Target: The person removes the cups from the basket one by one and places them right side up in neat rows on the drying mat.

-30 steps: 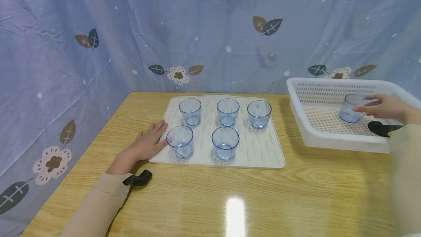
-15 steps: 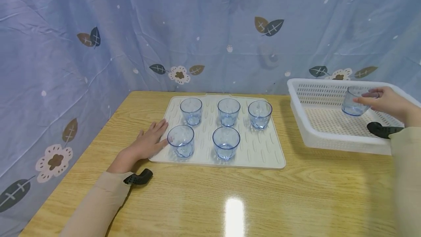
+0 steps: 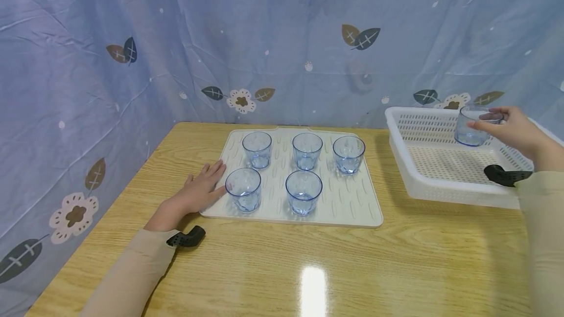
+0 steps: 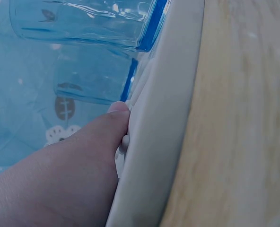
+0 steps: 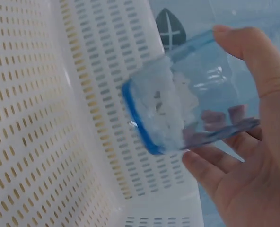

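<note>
A clear bluish drinking glass (image 3: 470,130) is gripped by my right hand (image 3: 513,128), thumb on one side and fingers on the other. It is raised over the white perforated basket (image 3: 410,170); the right wrist view shows the glass (image 5: 178,99) tilted, its blue base toward the basket wall. My left hand (image 3: 200,190) rests with straight fingers on the left edge of the white ridged mat (image 3: 343,204). Its thumb tip lies right at the front left glass (image 3: 244,192). Several matching glasses stand upright on the mat, among them the front middle glass (image 3: 303,194) and back right glass (image 3: 348,154).
The wooden table (image 3: 273,263) carries the mat in the middle and the basket at the right. A blue patterned curtain (image 3: 286,28) hangs behind and along the left side. A black curved camera mount (image 3: 189,237) sticks out from each wrist.
My right hand has lifted the glass from the basket floor up toward the basket's back rim. The left hand and the glasses on the mat have stayed in place.
</note>
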`<act>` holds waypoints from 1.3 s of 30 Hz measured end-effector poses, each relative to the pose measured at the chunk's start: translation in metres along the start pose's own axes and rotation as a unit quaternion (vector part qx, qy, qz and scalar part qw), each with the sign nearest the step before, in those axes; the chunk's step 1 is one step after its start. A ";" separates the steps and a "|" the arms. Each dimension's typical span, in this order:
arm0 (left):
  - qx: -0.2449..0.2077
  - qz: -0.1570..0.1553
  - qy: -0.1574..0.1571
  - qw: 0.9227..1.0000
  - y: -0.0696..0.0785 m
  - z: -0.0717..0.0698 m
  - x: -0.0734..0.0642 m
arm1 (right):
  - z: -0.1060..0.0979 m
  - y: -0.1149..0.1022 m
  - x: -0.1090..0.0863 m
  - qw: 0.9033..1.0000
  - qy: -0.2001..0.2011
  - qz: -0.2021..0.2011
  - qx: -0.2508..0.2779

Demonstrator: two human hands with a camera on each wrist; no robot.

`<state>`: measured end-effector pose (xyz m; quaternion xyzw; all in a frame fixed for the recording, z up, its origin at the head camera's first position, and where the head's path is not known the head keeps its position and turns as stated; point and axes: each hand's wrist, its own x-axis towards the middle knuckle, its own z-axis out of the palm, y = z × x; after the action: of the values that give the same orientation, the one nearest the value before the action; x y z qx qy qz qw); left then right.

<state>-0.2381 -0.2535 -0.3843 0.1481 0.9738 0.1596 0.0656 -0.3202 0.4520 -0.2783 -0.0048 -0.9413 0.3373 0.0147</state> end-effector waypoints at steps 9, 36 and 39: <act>-0.001 0.002 -0.001 1.000 0.001 0.001 0.001 | -0.002 -0.012 -0.006 0.998 0.058 -0.005 0.036; -0.006 0.006 -0.003 1.000 -0.003 0.000 0.000 | 0.002 -0.066 -0.023 0.994 0.040 -0.064 0.077; -0.005 0.008 -0.003 1.000 -0.003 0.000 0.000 | 0.004 -0.071 -0.027 0.994 0.028 -0.077 0.078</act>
<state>-0.2386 -0.2567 -0.3857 0.1558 0.9717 0.1644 0.0675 -0.2936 0.3941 -0.2371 0.0593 -0.9089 0.4072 0.0673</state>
